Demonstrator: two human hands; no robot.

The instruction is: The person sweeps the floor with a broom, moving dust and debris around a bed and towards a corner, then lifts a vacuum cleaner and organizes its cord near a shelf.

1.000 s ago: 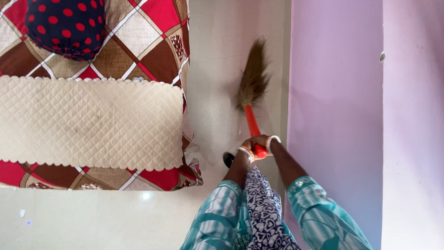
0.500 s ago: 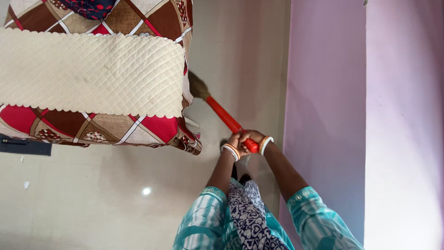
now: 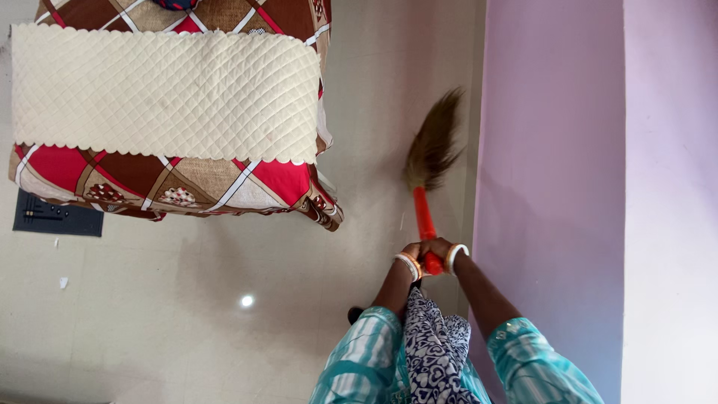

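Gripping the orange handle of a broom, the left hand and right hand close together around it, touching each other; its brown bristles point away over the pale floor, just beside the lilac wall; a bed with a cream quilted cover sits well to the left.

Teal-and-white striped sleeves, white bangles, navy patterned scarf.
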